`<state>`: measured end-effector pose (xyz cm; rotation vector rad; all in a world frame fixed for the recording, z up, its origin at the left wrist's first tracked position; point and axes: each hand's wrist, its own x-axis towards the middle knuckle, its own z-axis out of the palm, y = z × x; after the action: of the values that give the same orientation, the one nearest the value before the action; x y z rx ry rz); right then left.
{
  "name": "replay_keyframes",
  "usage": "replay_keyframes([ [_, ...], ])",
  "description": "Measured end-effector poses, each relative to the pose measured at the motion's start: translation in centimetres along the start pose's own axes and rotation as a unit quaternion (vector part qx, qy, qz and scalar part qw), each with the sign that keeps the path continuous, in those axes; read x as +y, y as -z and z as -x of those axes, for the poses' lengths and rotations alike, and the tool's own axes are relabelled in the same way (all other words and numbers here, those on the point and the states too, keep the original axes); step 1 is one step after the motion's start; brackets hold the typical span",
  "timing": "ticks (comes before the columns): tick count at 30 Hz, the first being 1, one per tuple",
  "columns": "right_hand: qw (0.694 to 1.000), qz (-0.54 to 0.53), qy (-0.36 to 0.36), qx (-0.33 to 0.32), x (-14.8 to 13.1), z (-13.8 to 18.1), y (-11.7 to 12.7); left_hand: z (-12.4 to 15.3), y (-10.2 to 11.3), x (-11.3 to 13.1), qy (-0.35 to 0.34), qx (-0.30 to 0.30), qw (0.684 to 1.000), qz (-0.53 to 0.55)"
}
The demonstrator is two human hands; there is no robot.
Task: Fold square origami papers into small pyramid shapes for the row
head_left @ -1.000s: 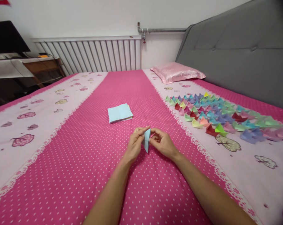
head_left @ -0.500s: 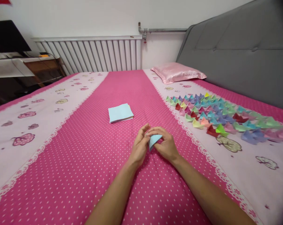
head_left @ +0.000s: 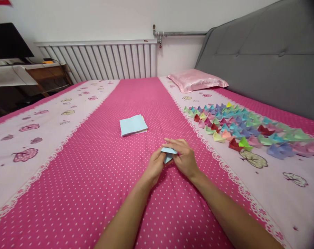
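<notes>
My left hand [head_left: 155, 166] and my right hand [head_left: 184, 157] meet over the pink dotted bedsheet [head_left: 99, 173], both pinching a small folded light blue paper [head_left: 168, 154]. The paper lies tilted between the fingertips, partly hidden by my right fingers. A stack of light blue paper squares [head_left: 133, 125] rests on the sheet a little beyond my hands, to the left. Several folded paper shapes in many colours [head_left: 234, 128] lie in rows on the right part of the bed.
A pink satin pillow [head_left: 197, 80] sits at the head of the bed by the grey padded headboard [head_left: 263, 55]. A white radiator [head_left: 102, 60] runs along the far wall. A wooden desk with a dark screen [head_left: 8, 41] stands at the far left.
The blue paper was held upright between my fingertips, then turned flat and lowered. My right fingers now lie over it, and both hands have closed together around it.
</notes>
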<state>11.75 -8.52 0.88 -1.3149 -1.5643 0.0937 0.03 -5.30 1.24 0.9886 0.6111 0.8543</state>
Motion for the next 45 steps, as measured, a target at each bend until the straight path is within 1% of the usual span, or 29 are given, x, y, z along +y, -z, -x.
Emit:
replay_keyframes([
  [2, 0.999, 0.026, 0.022, -0.033, 0.0, -0.1, 0.0, -0.2, 0.0, 0.2, 0.027, 0.017, 0.997, 0.069],
  [4, 0.995, 0.055, 0.045, -0.069, -0.1, -0.1, 0.0, -0.2, 0.0, 0.7, 0.037, 0.02, 0.99, 0.137],
  [7, 0.986, 0.101, 0.067, -0.115, -0.3, -0.2, 0.2, -0.2, 0.1, 1.6, 0.054, 0.004, 0.977, 0.208],
  [10, 0.976, 0.141, 0.085, -0.146, -0.7, -0.2, 0.6, -0.1, 0.4, 2.2, 0.085, -0.02, 0.965, 0.249],
  [13, 0.966, 0.163, 0.107, -0.168, -1.0, -0.2, 0.7, 0.1, 0.5, 2.2, 0.09, -0.044, 0.964, 0.246],
  [17, 0.963, 0.171, 0.11, -0.177, -1.3, 0.1, 0.6, 0.1, 0.4, 1.7, 0.053, -0.035, 0.984, 0.167],
  [19, 0.968, 0.146, 0.102, -0.178, -1.5, 0.1, 0.6, 0.0, 0.4, 1.4, 0.034, -0.035, 0.989, 0.141],
  [22, 0.983, 0.044, 0.08, -0.157, -1.6, 0.0, 0.6, -0.1, 0.5, 1.2, 0.019, -0.036, 0.99, 0.133],
  [23, 0.989, 0.001, 0.063, -0.136, -1.7, -0.1, 0.6, -0.1, 0.5, 1.1, 0.015, -0.04, 0.991, 0.129],
  [25, 0.994, -0.084, 0.01, -0.073, -1.5, -0.2, 0.6, 0.0, 0.4, 1.1, 0.012, -0.058, 0.992, 0.111],
  [27, 0.986, -0.153, -0.059, -0.006, -1.1, -0.2, 0.4, 0.0, 0.4, 1.0, 0.006, -0.073, 0.994, 0.084],
  [29, 0.973, -0.193, -0.121, 0.028, -0.6, -0.2, 0.2, 0.0, 0.4, 0.9, -0.002, -0.077, 0.996, 0.048],
  [32, 0.961, -0.217, -0.17, 0.026, 0.0, -0.2, 0.1, 0.0, 0.5, 0.9, -0.009, -0.069, 0.997, -0.016],
  [36, 0.957, -0.227, -0.178, 0.033, -0.2, -0.2, 0.1, 0.1, 0.6, 0.7, 0.001, -0.056, 0.994, -0.096],
  [40, 0.949, -0.242, -0.198, 0.038, -0.4, -0.2, 0.2, 0.0, 0.9, 0.5, 0.013, -0.074, 0.985, -0.158],
  [42, 0.939, -0.266, -0.215, 0.046, -0.4, -0.1, 0.0, 0.1, 0.9, 0.5, 0.016, -0.083, 0.981, -0.176],
  [45, 0.909, -0.323, -0.253, 0.065, -0.4, 0.0, -0.4, 0.2, 0.8, 0.9, 0.015, -0.094, 0.976, -0.197],
])
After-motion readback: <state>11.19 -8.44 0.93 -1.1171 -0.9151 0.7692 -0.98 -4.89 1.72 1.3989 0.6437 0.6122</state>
